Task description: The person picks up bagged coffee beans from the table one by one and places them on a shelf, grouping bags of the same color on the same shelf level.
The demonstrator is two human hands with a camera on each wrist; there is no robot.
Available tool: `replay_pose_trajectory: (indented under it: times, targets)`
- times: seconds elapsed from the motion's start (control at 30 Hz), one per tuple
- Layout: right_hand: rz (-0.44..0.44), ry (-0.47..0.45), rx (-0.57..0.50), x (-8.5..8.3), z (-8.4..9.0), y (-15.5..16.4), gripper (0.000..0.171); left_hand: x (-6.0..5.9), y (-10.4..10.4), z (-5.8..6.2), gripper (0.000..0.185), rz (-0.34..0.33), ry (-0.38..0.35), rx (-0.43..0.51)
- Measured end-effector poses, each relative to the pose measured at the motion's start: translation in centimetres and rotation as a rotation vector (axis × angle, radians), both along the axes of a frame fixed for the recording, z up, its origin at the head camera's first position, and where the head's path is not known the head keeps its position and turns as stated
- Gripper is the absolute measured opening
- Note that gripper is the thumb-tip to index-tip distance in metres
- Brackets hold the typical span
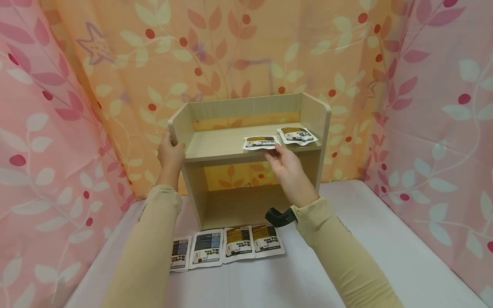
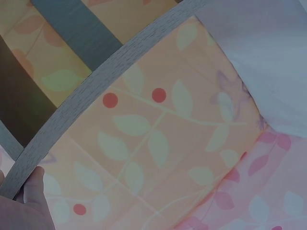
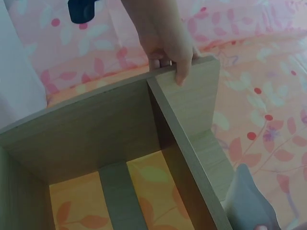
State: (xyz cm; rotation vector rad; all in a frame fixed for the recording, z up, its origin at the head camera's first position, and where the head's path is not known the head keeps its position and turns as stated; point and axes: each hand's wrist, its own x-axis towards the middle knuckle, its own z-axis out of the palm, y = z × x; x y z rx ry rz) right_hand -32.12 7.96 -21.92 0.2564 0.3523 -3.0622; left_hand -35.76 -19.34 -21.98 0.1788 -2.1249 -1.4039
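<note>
Sachet (image 1: 261, 142) — near edge of shelf (image 1: 215, 145), overhanging; right hand (image 1: 286, 164) grip pinches it, left hand (image 1: 169, 154) grip clamps shelf's left wall. Risk: released overhanging, it could tip off.

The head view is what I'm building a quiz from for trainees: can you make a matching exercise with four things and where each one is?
Things:
1. left hand
2. right hand
3. far packet
4. row of four packets

Places:
A. on the white tabletop in front of the shelf unit
B. lying on the shelf board near the right side panel, untouched
C. gripping the left side panel of the shelf unit
D. holding a packet at the front edge of the shelf board

Pairs: 1-C, 2-D, 3-B, 4-A
</note>
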Motion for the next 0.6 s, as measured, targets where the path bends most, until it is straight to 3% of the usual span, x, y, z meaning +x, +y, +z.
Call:
replay_pose_trajectory:
  times: [0.27, 0.6]
  targets:
    - [-0.026, -0.026, 0.039, -1.2, 0.8, -0.1, 0.059, 0.0, 0.0, 0.0, 0.045, -0.002, 0.011, -0.007]
    - [-0.057, -0.054, 0.046, -2.3, 1.2, -0.2, 0.061, -0.1, 0.1, -0.2, 0.038, 0.002, 0.014, -0.014]
